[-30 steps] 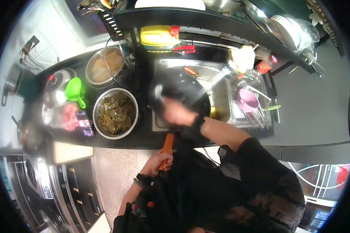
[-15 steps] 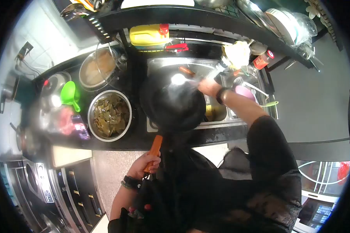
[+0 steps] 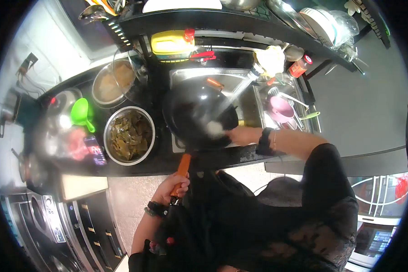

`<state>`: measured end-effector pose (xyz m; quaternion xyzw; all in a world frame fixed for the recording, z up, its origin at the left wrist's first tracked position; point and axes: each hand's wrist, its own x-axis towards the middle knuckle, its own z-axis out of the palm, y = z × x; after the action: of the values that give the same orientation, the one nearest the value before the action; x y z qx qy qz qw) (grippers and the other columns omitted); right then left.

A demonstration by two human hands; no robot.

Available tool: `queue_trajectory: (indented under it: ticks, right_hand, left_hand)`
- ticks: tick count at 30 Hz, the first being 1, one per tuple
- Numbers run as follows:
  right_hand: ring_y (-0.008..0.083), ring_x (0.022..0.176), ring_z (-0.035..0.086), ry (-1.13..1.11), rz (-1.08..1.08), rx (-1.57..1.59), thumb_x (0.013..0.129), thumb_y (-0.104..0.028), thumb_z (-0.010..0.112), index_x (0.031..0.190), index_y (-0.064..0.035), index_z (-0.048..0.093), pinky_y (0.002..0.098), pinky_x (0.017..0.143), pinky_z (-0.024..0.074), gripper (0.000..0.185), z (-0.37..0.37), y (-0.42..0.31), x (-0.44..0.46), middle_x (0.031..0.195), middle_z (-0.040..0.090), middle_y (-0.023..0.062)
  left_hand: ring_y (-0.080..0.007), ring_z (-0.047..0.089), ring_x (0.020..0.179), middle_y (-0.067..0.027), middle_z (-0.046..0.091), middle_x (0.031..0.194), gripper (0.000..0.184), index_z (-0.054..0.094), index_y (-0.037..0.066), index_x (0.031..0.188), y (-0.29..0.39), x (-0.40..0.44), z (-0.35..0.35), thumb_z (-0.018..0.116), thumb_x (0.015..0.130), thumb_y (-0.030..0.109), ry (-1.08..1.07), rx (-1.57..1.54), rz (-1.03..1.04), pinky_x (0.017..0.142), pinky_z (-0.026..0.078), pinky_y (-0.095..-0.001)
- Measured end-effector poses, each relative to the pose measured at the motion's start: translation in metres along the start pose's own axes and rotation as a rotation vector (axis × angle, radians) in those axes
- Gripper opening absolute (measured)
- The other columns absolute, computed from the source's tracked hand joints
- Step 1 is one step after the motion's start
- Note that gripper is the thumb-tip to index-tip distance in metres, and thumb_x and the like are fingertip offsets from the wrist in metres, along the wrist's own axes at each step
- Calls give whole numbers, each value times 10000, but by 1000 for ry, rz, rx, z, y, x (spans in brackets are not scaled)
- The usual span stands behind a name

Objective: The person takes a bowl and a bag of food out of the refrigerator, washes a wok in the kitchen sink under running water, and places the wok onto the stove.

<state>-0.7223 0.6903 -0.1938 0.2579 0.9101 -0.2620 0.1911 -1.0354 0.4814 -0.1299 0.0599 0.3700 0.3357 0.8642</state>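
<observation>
A large black wok (image 3: 186, 111) sits tilted over the left part of the metal sink (image 3: 186, 72). My left hand (image 3: 173, 186) is closed around its orange-brown handle (image 3: 184, 164). A short handle of similar colour (image 3: 215, 83) sticks out at the wok's far side. My right hand (image 3: 244, 135) reaches over the wok's near right rim, its fingers smeared by motion. At its fingertips, against the inner wall, is a pale, blurred wad (image 3: 214, 128) whose kind I cannot make out. From the faucet (image 3: 254, 75), a stream of water (image 3: 233, 99) runs into the wok.
Left of the sink stand a metal bowl of soaking brown-green leaves (image 3: 129, 136), a pot (image 3: 109, 84), a green ladle (image 3: 80, 112) and a phone (image 3: 95, 150). A pink cup (image 3: 281, 109) and utensils lie at the right. A black shelf (image 3: 222, 20) spans the back.
My right hand has moved from near the faucet toward me, to the wok's near right side. The pale wad and the water stream show more clearly. My left hand keeps its hold.
</observation>
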Motion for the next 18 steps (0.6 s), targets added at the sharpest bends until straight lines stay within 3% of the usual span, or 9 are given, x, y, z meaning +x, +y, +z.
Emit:
queue_trajectory:
  ticks: [3,6,7,10,11,12,15,16,18]
  right_hand:
    - [421,895,614,150,-7,370,916,-172,437,1350,-23,413,470,804,484,459,-9,-59,39,964,607,300]
    - [415,764,631,633,-109,652,921,-182,423,1358,-113,432,454,665,504,443,6,-59,127,848,630,263]
    - [413,731,633,657,84,517,894,-172,448,1296,-45,481,469,643,508,423,-11,-61,136,816,628,266]
    - [402,824,642,525,566,243,877,-184,445,1238,37,480,498,746,515,425,-9,-3,160,870,644,267]
    - [398,848,647,620,570,156,876,-174,446,1212,27,521,481,778,519,399,-8,-6,135,885,653,246]
    - [379,838,658,541,567,53,869,-161,453,1224,11,528,467,761,531,401,-6,-6,114,877,657,227]
    - [400,813,657,300,407,66,798,-132,528,951,29,652,476,712,531,255,19,6,64,861,659,240]
    - [399,811,658,308,491,117,784,-133,534,800,11,674,475,705,527,201,28,-3,59,847,658,244]
    - [402,859,628,-84,354,128,811,-119,486,1129,8,550,491,742,491,348,31,-2,54,937,640,249]
  left_hand:
    - [-76,411,454,0,459,651,181,470,77,995,-6,5,-10,565,842,96,8,-72,-42,402,328,-213]
    - [-82,412,453,1,456,646,180,469,77,995,-6,6,-10,562,841,91,3,-50,-58,405,333,-219]
    - [-83,410,451,0,456,645,181,467,76,996,-8,7,-10,560,842,89,2,-56,-50,404,334,-222]
    - [-83,411,452,-3,456,648,183,462,77,999,-10,9,-7,557,843,87,-14,-60,-16,406,337,-225]
    - [-82,412,455,-4,458,652,185,460,79,1001,-10,8,-7,556,844,86,-34,-54,6,409,339,-225]
    - [-82,412,455,-4,458,652,185,460,79,1001,-13,8,-9,556,844,86,-33,-54,2,409,339,-225]
    - [-83,417,464,-6,458,657,183,460,83,1001,-11,11,-12,558,846,88,-32,-97,-38,417,342,-221]
    - [-74,409,472,0,456,670,186,470,81,1004,-10,9,-10,565,845,101,-21,-77,-41,417,335,-209]
    - [-64,400,480,6,454,684,191,481,80,1008,-10,9,-7,572,843,114,-14,-59,-46,416,328,-196]
